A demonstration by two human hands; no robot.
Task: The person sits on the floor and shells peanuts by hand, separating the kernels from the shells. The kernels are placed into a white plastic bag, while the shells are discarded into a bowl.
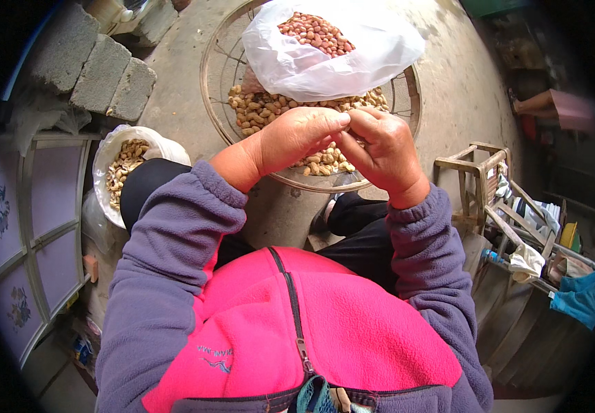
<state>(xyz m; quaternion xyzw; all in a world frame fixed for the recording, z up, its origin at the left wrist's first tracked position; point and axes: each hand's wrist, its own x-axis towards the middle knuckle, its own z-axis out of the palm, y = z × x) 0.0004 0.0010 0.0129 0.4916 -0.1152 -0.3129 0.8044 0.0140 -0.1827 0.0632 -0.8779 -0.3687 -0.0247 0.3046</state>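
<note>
My left hand (pixel 302 137) and my right hand (pixel 380 144) meet at the fingertips above a round, shallow mesh basket (pixel 415 98). Their fingers curl together, and whatever may be between them is hidden. Under and around the hands lie unshelled peanuts (pixel 323 161) in the basket. At its far side a white plastic bag (pixel 297 77) stands open, with shelled reddish peanut kernels (pixel 318 33) inside. Left of my knee, a white-lined bucket (pixel 102 178) holds peanut shells (pixel 122 162).
Concrete blocks (pixel 99 75) are stacked at the upper left, above a cabinet with pale panels (pixel 55 175). A wooden stool (pixel 470 160) and a rack with cloths (pixel 527 263) stand on the right. Another person's leg (pixel 535 105) shows at the far right.
</note>
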